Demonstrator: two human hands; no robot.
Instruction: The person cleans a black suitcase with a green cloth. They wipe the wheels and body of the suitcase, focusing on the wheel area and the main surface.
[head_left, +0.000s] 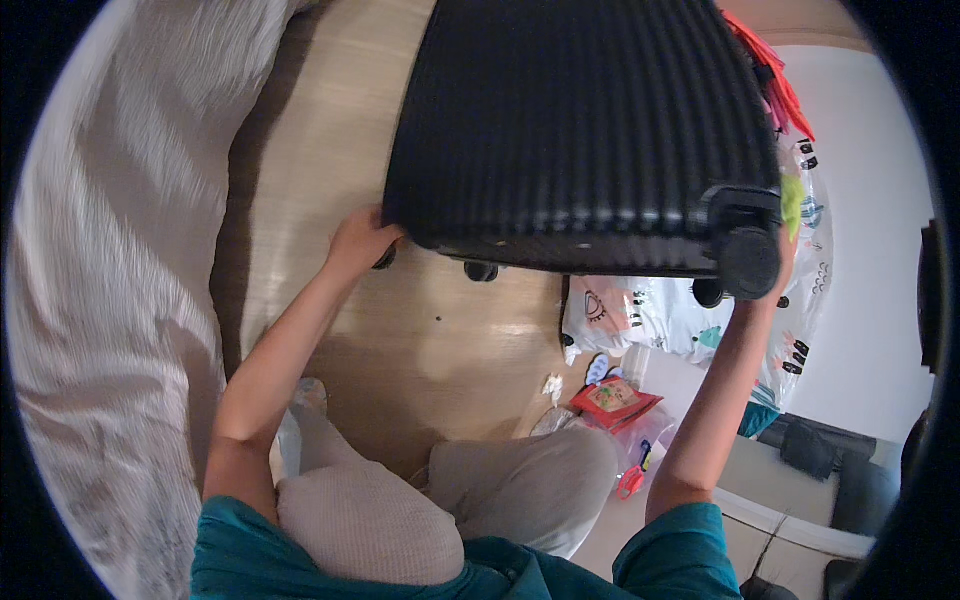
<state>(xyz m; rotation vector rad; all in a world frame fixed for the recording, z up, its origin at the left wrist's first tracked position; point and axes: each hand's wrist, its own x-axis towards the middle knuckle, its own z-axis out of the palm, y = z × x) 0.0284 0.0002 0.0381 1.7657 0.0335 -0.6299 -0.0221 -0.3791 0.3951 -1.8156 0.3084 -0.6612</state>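
A black ribbed hard-shell suitcase (577, 135) fills the upper middle, tilted, with its wheels towards me. My left hand (365, 238) grips its lower left corner, the thumb over the edge. At the right side my right hand (786, 259) is mostly hidden behind the corner wheel (748, 262); how its fingers lie cannot be seen. More small black wheels (481, 271) show below the suitcase's lower edge. Red and pink fabric (780, 82) and a bit of yellow-green material (792, 202) stick out beyond the right edge.
A pale fluffy blanket (127, 300) hangs along the left. Right of centre, a printed plastic bag (667, 311) lies beneath the suitcase. Nearer me on the wooden floor (435, 352) are a red packet (616, 403), a clear plastic bag (656, 435) and red-handled scissors (631, 481).
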